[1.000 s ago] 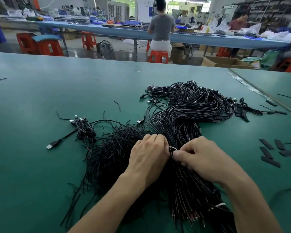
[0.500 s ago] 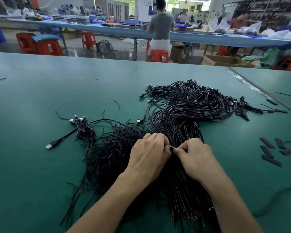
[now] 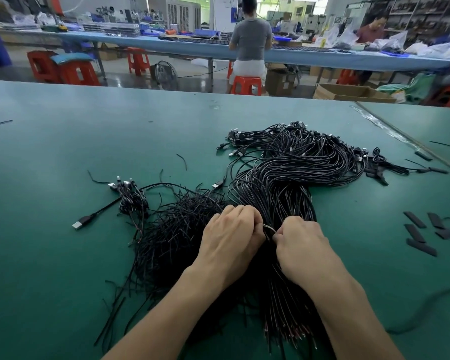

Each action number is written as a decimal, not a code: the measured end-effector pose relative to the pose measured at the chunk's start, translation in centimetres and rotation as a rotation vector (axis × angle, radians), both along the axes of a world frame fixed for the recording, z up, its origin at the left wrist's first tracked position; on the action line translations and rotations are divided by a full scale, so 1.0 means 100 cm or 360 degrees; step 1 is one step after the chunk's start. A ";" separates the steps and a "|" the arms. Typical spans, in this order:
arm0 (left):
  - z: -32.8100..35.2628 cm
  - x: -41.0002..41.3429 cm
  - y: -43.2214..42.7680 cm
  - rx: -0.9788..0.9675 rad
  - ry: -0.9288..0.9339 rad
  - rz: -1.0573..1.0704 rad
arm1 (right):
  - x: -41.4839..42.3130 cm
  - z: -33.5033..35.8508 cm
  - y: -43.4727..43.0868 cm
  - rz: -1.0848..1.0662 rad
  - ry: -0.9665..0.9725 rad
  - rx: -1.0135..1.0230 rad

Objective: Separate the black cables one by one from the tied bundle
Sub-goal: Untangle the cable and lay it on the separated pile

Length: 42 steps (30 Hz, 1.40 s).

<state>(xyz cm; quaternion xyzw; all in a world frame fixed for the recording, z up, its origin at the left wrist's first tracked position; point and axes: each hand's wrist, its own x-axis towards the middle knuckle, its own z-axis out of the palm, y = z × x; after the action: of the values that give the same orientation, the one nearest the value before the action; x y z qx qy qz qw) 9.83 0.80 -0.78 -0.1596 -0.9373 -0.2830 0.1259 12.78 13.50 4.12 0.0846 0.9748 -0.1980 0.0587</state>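
Observation:
A thick bundle of black cables (image 3: 291, 183) lies on the green table (image 3: 115, 141), curving from USB plugs at the far end down towards me. My left hand (image 3: 231, 232) and my right hand (image 3: 299, 242) meet on top of the bundle's waist. Both pinch a thin pale tie (image 3: 269, 227) that arcs between their fingertips. Left of the bundle spreads a loose heap of separated black cables (image 3: 177, 229). My forearms hide the near part of the bundle.
A small coil of cables with USB plugs (image 3: 130, 198) lies to the left. Flat black strips (image 3: 421, 229) lie at the right, and a small knot of black ties (image 3: 379, 165) sits beyond the bundle. Workers sit at a long bench behind.
My right hand has slid left and closed in on my left hand. The pale loop between them has shortened. The bundle has stayed in place.

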 end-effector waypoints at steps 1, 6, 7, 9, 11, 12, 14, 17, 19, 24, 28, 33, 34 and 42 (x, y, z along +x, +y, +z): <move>0.000 0.000 0.000 0.0000 -0.0002 0.0005 | 0.001 0.001 -0.001 -0.0001 -0.0009 0.0025; 0.001 0.000 0.000 -0.0035 0.0025 -0.0002 | 0.002 0.002 0.000 0.0011 -0.0013 0.0093; 0.002 0.000 0.000 -0.0007 0.0035 -0.0002 | 0.002 0.002 0.000 0.0010 -0.0015 0.0086; 0.006 0.000 -0.003 0.0010 0.0037 -0.0008 | 0.002 0.002 0.002 0.0049 -0.0032 0.0079; 0.012 -0.001 -0.007 -0.0061 0.0007 -0.0051 | 0.002 0.002 0.002 0.0101 -0.0053 0.0055; 0.016 -0.002 -0.009 -0.0085 -0.0006 -0.0073 | 0.001 0.002 0.003 0.0127 -0.0048 0.0031; 0.022 0.001 -0.011 -0.0103 -0.0034 -0.0093 | -0.002 0.002 0.007 0.0170 -0.0044 -0.0032; 0.026 0.007 -0.004 -0.0111 -0.0073 -0.0078 | -0.006 0.004 0.015 0.0141 -0.0039 -0.0217; 0.025 0.009 0.000 -0.0095 -0.0082 -0.0058 | -0.008 0.004 0.021 0.0122 -0.0068 -0.0321; 0.021 0.011 0.008 -0.0169 0.0033 0.0013 | -0.011 0.002 0.028 0.0250 -0.0186 -0.0267; 0.016 0.006 0.004 -0.0131 0.0133 -0.0037 | -0.014 0.005 0.033 0.0301 -0.0087 -0.0684; 0.016 0.003 0.002 -0.0186 0.0216 -0.0025 | -0.014 0.009 0.027 0.0250 0.0015 -0.0968; 0.015 0.004 0.003 -0.0212 0.0238 -0.0007 | -0.013 0.010 0.027 0.0267 0.0019 -0.0917; 0.009 0.002 -0.003 0.0220 0.0016 0.0112 | 0.012 0.046 0.059 0.0518 -0.0339 -0.0168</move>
<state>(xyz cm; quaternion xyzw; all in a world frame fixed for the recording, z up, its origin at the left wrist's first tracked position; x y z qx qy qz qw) 10.04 0.54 0.07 -0.1188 -0.9200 -0.3416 0.1512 14.03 19.38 8.74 -0.0569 0.9521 -0.2267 0.1972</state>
